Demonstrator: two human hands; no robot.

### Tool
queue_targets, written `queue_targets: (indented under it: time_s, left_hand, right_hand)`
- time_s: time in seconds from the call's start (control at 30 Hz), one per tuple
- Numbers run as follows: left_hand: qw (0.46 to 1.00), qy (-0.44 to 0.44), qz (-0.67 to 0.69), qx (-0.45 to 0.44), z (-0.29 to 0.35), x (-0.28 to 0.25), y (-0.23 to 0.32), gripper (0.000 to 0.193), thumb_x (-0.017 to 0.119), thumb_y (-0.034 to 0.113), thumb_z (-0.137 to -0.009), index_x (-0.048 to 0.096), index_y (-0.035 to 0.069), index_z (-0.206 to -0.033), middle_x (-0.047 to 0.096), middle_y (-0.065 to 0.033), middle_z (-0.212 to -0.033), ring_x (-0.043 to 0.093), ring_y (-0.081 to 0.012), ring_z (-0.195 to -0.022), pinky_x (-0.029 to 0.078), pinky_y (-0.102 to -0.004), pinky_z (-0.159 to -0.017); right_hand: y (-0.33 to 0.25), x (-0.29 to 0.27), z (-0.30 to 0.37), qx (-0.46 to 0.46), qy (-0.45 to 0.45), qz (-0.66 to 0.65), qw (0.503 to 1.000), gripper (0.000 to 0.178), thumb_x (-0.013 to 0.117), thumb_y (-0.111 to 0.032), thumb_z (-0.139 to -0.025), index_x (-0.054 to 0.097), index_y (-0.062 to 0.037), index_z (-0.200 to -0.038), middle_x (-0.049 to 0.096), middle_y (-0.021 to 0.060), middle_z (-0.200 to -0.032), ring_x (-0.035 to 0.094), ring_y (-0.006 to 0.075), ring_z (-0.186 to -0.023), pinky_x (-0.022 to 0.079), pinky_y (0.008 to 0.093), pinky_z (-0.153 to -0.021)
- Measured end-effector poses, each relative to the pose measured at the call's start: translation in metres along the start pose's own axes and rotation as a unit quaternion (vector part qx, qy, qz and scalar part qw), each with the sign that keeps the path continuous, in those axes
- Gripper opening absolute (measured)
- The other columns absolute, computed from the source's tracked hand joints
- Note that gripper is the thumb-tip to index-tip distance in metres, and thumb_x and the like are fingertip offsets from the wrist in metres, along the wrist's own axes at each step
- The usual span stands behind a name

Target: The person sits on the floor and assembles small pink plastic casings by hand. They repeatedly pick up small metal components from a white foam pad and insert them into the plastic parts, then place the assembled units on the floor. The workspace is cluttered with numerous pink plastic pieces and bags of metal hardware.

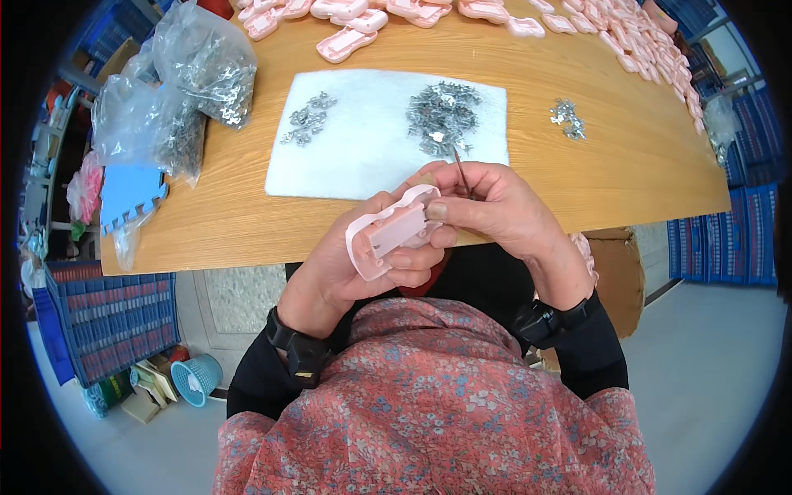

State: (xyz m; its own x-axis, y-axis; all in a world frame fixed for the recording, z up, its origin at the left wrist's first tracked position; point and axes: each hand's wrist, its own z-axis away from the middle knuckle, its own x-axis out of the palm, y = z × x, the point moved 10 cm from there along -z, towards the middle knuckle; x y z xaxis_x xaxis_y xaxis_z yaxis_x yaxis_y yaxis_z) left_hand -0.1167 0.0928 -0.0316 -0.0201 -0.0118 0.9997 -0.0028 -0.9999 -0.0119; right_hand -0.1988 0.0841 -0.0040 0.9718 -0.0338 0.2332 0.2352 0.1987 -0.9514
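My left hand [330, 256] is wrapped round a pink plastic shell [400, 231], its hollow side turned up and tilted. My right hand [507, 206] meets it at the far right end, where the thumb presses on the shell's edge. A thin dark pointed tool [462, 169] sticks out of the right hand's fingers, its tip directed away from me. Whether a small metal piece sits under that thumb is hidden. Just beyond my hands, a white mat [363, 124] bears a large heap of small metal pieces [444, 115] and a smaller heap [309, 118] on its left.
Many pink shells [351, 41] lie along the table's far edge and right side. A few metal pieces [569, 120] rest on the wooden table [619, 173]. Clear bags of metal parts [206, 66] and a blue foam mat [132, 194] occupy the left. Blue crates [115, 313] stand below.
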Motion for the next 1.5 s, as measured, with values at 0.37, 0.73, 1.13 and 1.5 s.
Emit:
queue_targets:
  time_s: [0.37,0.73,1.13,1.5]
  left_hand:
    - [0.893,0.231,-0.38,0.063,-0.002,-0.013,0.003,0.049,0.046,0.027,-0.104,0.036,0.008,-0.147,0.063,-0.0158,-0.114,0.066,-0.0232,-0.094,0.055,-0.0328,-0.077]
    - [0.115,0.234,-0.915,0.309,0.036,0.061,0.066,0.031,0.072,0.013,-0.08,0.068,0.005,-0.11,0.06,-0.0168,-0.103,0.054,-0.0356,-0.099,0.046,-0.0439,-0.09]
    - [0.124,0.261,-0.919,0.268,0.026,0.067,0.072,0.032,0.072,0.025,-0.084,0.069,0.007,-0.109,0.061,-0.018,-0.09,0.057,-0.0345,-0.089,0.047,-0.0427,-0.081]
    - [0.068,0.353,-0.922,0.146,-0.066,0.049,0.302,0.044,0.067,0.036,-0.085,0.066,-0.001,-0.108,0.069,-0.0249,-0.103,0.065,-0.042,-0.097,0.052,-0.0466,-0.084]
  right_hand:
    - [0.005,-0.048,0.082,0.027,0.136,0.019,0.99,0.029,0.071,-0.019,-0.092,0.066,0.0017,-0.111,0.068,0.0003,-0.087,0.059,0.0042,-0.073,0.045,0.0177,-0.062]
    - [0.1,-0.242,0.334,0.14,0.431,0.101,0.886,0.021,0.066,-0.022,-0.092,0.067,-0.0019,-0.099,0.056,-0.0043,-0.069,0.048,0.0034,-0.054,0.034,0.0188,-0.046]
    - [0.058,-0.236,0.305,-0.078,0.552,0.296,0.776,0.017,0.063,-0.01,-0.096,0.068,0.0027,-0.107,0.065,-0.0004,-0.085,0.054,0.005,-0.07,0.045,0.0211,-0.063]
    - [-0.057,-0.16,0.179,-0.151,0.435,0.477,0.748,0.012,0.068,-0.005,-0.088,0.066,0.0033,-0.096,0.064,0.0123,-0.08,0.06,0.019,-0.069,0.048,0.0286,-0.067]
